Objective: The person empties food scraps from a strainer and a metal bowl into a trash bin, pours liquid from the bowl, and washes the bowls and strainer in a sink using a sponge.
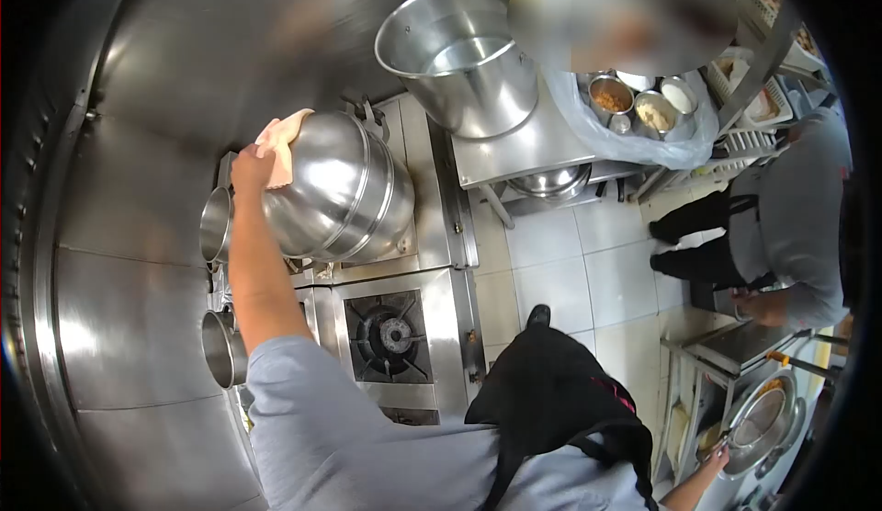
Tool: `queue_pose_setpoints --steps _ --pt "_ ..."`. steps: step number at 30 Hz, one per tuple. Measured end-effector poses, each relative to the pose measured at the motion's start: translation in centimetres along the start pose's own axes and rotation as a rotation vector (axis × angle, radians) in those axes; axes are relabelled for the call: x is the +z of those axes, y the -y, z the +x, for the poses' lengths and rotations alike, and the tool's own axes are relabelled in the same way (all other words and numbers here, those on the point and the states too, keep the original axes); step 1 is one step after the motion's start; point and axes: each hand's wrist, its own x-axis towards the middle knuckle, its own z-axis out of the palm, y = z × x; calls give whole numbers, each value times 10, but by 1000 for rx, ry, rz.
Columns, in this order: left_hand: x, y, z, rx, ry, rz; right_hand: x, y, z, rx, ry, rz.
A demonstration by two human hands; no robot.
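My left hand [250, 173] is stretched out to the upper left, its fingers closed on a peach-coloured cloth [287, 148]. The cloth lies against the rounded top of a large steel vessel [340, 185] standing on the stove. Far off at the lower right, my right hand [715, 460] is closed round the handle of a round mesh strainer [761, 417]. That strainer is over a wide metal basin [792, 433]; part of the hand is cut off from clear view by its small size.
A gas burner [395, 334] is beside the vessel. Two steel pots [219, 350] stand by the wall. A tall open pot [459, 61] and a plastic-lined tray of bowls [684, 148] are on a steel table [478, 166]. A co-worker [799, 208] stands at right.
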Motion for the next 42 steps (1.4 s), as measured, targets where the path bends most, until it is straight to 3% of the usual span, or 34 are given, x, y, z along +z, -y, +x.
queue_pose_setpoints --steps 1,3,5,8,10,15,18,23,25,27,29,30,31,32,33,35,36,38,39,41,42 --pt "-2 0 5 22 11 12 -2 4 -3 -203 -89 -434" --pt "-9 9 12 14 25 -5 3 15 -8 -198 -91 -433" --pt "-13 32 31 -17 18 -63 15 50 -27 -53 -69 -446" --pt "-16 91 72 -8 78 -267 5 13 -13 -203 -123 -237" --pt "-24 105 76 -52 188 -452 7 31 -5 211 -255 343" --pt "-15 95 72 -41 271 -486 23 46 -6 422 -367 827" --pt "-15 41 40 104 118 -132 22 38 -1 465 -387 951" --pt "-4 19 41 106 260 67 13 23 3 504 -440 1113" --pt "-13 -8 23 498 -364 438 3 11 5 515 -463 1165" --pt "-48 -146 -85 450 -31 30 -15 -10 3 529 -483 1208" --pt "52 -182 -148 642 336 -98 -37 -36 4 536 -472 1269" --pt "60 -245 -217 688 482 57 -58 -69 9 528 -428 1325" --pt "121 -255 -248 843 718 -154 -48 -49 -1 538 -506 1271" --pt "164 -287 -282 844 855 35 -39 -28 -11 549 -581 1213" --pt "216 -302 -308 835 859 233 -33 -10 -22 564 -654 1151" --pt "342 -294 -321 896 743 486 -71 -29 -36 470 -395 1074" --pt "385 -290 -320 908 605 572 -92 -40 -39 353 -105 1014" --pt "481 -268 -297 843 360 680 -12 71 -59 411 -415 567" --pt "520 -254 -288 766 255 706 -17 73 -59 446 -567 860" --pt "490 -296 -294 635 508 994 -124 -3 -58 408 -92 1104" --pt "502 -293 -295 650 523 1014 -120 0 -60 387 -24 1188"
